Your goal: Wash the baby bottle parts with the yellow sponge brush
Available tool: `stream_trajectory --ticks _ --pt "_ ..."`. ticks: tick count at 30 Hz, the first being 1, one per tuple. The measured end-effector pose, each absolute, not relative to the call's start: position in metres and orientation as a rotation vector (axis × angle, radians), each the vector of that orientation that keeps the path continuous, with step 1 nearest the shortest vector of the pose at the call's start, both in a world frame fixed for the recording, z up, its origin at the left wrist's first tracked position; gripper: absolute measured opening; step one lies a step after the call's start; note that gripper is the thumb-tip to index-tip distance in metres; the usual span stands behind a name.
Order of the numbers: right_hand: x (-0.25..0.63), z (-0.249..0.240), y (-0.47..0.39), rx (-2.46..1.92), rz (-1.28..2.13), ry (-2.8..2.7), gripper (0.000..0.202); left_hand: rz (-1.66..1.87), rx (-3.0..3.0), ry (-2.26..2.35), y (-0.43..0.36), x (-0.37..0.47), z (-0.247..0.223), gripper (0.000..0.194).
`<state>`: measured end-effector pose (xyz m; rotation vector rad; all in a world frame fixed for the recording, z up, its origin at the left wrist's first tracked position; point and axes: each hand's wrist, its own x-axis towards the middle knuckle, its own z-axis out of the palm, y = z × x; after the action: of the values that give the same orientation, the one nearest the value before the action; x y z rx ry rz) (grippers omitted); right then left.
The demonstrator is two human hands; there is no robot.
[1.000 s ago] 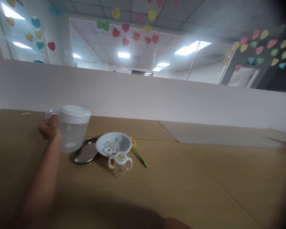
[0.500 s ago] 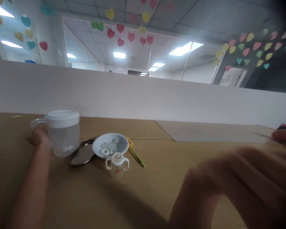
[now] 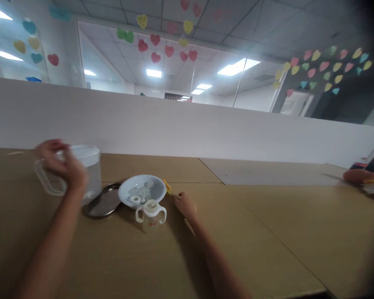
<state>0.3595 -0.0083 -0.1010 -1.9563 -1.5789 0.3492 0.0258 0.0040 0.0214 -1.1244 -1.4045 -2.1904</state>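
My left hand (image 3: pixel 62 162) is raised in front of the clear pitcher (image 3: pixel 94 176) with a white lid, near its handle (image 3: pixel 48 182). Its fingers are blurred but look apart, with nothing in them. Beside the bowl, my right hand (image 3: pixel 185 205) is closed on a slim green stick with a yellow end (image 3: pixel 166 186); the hand covers most of the green part. A two-handled baby bottle (image 3: pixel 151 216), without a cap, stands upright just in front of the white bowl (image 3: pixel 124 189). In the bowl lie several clear and white bottle parts (image 3: pixel 141 193).
A shiny oval metal tray (image 3: pixel 103 202) lies between pitcher and bowl. At the far right, another person's hand (image 3: pixel 357 176) rests near the table (image 3: pixel 268 257). A white partition (image 3: pixel 174 128) runs along the back. A flat light piece (image 3: pixel 16 153) lies at the back left.
My left hand has let go of the pitcher handle and risen toward the lid. My right hand has moved from the right foreground to the green stick and closed on it.
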Motion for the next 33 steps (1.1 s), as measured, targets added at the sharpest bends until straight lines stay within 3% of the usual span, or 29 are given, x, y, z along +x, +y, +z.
stream_trajectory --ticks 5,6,9,12,19,25,30,33 --pt "0.35 -0.104 -0.014 -2.082 0.047 -2.002 0.025 -1.534 -2.239 -1.361 0.024 0.127 -0.025 0.016" --pt "0.35 -0.103 -0.014 -2.087 0.041 -2.011 0.025 -1.234 -2.45 -1.403 0.028 0.139 -0.04 0.019" --pt "0.349 -0.104 -0.014 -2.103 0.041 -2.006 0.024 -0.681 -2.576 -1.546 0.037 0.154 -0.076 0.029" --pt "0.348 -0.106 -0.013 -2.119 0.031 -1.993 0.024 -0.486 -2.536 -1.61 0.04 0.151 -0.086 0.036" --pt "0.347 -0.103 -0.016 -2.165 0.059 -1.905 0.025 -0.419 -2.493 -1.602 0.033 0.146 -0.075 0.043" --pt "0.346 -0.094 -0.019 -2.12 0.081 -1.714 0.026 -0.66 -2.504 -1.639 0.035 0.146 -0.071 0.042" --pt "0.34 -0.086 -0.025 -1.899 0.016 -1.631 0.029 -0.876 -2.411 -1.683 0.03 0.144 -0.052 0.017" --pt "0.334 -0.083 -0.032 -1.723 -0.05 -1.712 0.029 -1.002 -2.426 -1.645 0.024 0.141 -0.036 0.012"
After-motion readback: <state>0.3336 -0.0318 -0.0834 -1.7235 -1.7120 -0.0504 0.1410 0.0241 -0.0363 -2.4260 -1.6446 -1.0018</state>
